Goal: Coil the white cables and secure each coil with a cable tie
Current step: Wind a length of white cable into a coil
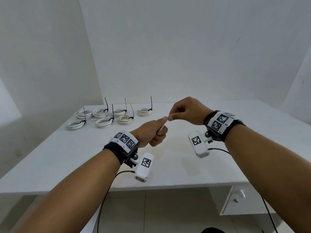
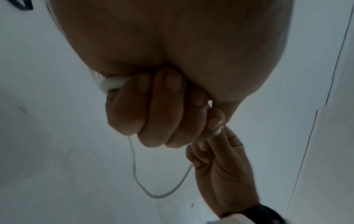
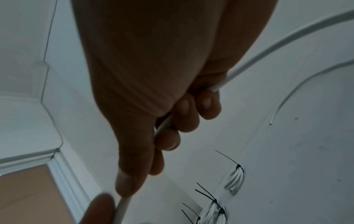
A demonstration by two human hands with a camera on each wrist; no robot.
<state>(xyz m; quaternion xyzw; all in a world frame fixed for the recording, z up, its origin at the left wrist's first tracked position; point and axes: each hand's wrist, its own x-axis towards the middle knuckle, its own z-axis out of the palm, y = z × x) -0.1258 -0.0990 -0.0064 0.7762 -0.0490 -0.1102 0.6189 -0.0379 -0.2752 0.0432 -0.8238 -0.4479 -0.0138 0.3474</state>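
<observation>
Above the middle of the white table (image 1: 67,157), both hands hold one white cable (image 1: 162,126). My left hand (image 1: 158,132) is a fist gripping it, with the fingers (image 2: 162,106) curled round it in the left wrist view. Right beside the left thumb, my right hand (image 1: 170,117) pinches the same cable (image 3: 162,127), which runs through that palm. A slack loop (image 2: 153,195) hangs between the hands. The cable's loose end (image 3: 271,123) lies on the table. Several coils (image 1: 101,113) bound with black cable ties (image 1: 106,105) lie at the back left.
White walls close in behind and to the left of the table. A white drawer unit (image 1: 239,199) stands under the table's right side. Black wrist-camera leads (image 1: 107,190) hang off the front edge. The tied coils (image 3: 234,180) lie beyond my right hand.
</observation>
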